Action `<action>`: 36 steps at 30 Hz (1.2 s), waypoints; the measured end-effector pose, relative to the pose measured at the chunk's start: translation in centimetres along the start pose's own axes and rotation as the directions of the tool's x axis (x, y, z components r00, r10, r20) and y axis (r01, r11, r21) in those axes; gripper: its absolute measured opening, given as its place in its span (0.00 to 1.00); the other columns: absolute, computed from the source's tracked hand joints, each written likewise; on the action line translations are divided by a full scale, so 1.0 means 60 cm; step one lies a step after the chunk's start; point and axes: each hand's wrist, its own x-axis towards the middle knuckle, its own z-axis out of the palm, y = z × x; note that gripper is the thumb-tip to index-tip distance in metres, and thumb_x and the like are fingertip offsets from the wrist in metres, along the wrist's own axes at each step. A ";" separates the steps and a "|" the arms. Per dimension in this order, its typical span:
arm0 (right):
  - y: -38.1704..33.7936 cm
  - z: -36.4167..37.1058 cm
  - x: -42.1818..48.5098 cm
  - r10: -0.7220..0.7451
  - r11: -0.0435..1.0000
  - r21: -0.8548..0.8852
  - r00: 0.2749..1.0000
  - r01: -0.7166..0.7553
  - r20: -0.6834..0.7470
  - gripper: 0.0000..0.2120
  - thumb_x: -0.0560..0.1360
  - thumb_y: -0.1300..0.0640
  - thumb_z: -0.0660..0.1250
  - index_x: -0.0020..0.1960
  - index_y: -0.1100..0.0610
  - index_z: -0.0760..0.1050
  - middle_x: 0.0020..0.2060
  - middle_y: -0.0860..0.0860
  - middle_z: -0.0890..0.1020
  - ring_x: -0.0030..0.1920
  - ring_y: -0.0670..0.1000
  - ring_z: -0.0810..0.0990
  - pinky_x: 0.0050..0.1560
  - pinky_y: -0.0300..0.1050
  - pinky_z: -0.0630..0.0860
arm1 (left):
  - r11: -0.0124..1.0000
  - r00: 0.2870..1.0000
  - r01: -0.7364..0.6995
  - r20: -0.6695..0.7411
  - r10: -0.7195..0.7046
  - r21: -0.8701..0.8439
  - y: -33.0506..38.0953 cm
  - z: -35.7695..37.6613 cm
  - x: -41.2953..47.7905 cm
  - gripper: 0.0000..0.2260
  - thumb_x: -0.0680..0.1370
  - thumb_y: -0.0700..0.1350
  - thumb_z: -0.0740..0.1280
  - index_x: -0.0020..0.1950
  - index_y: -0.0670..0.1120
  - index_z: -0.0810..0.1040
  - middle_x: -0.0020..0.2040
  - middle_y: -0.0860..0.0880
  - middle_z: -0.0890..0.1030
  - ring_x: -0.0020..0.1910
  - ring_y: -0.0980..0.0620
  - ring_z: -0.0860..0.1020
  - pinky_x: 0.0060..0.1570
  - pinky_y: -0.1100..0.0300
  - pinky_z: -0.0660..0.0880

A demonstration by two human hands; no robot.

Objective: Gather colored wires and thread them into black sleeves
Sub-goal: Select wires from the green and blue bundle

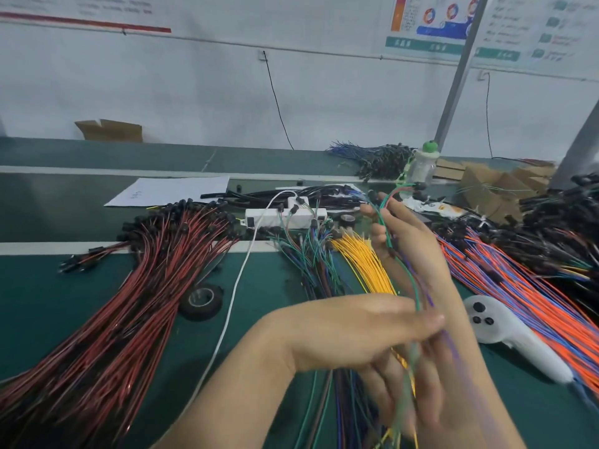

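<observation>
While both hands are raised over the dark green bench mat, we record the following.

Item: a small gathered bunch of thin green, red and purple insulated wires, black-tipped at the far end. It is held in the air, right of centre, above the loose yellow wires. We judge the bunch very light, limp and springy. Its strands are likely to splay or slide past one another, so we would take hold close to the ends where they must stay level.

Item: the black sleeves, slim dark tubes lying far of centre beside the white power strip. None is in hand yet.

Item: the right hand, reaching far and upward, palm turned left, with its fingers curled round the upper part of the bunch just below the tips.

Item: the left hand, crossing from the near left, thumb laid over the lower run of the strands. Blur hides its fingers, so we cannot tell whether it pinches the wires or only brushes them.
</observation>
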 end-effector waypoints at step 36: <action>0.177 -0.059 -0.004 -0.234 0.572 -0.820 0.961 0.012 -0.149 0.02 0.76 0.57 0.67 0.46 0.55 0.76 0.42 0.50 0.81 0.46 0.52 0.79 0.48 0.47 0.74 | 0.975 0.472 -0.221 -0.876 0.098 -0.009 -0.190 -0.128 0.043 0.09 0.80 0.37 0.61 0.43 0.45 0.79 0.34 0.49 0.79 0.30 0.61 0.77 0.32 0.66 0.77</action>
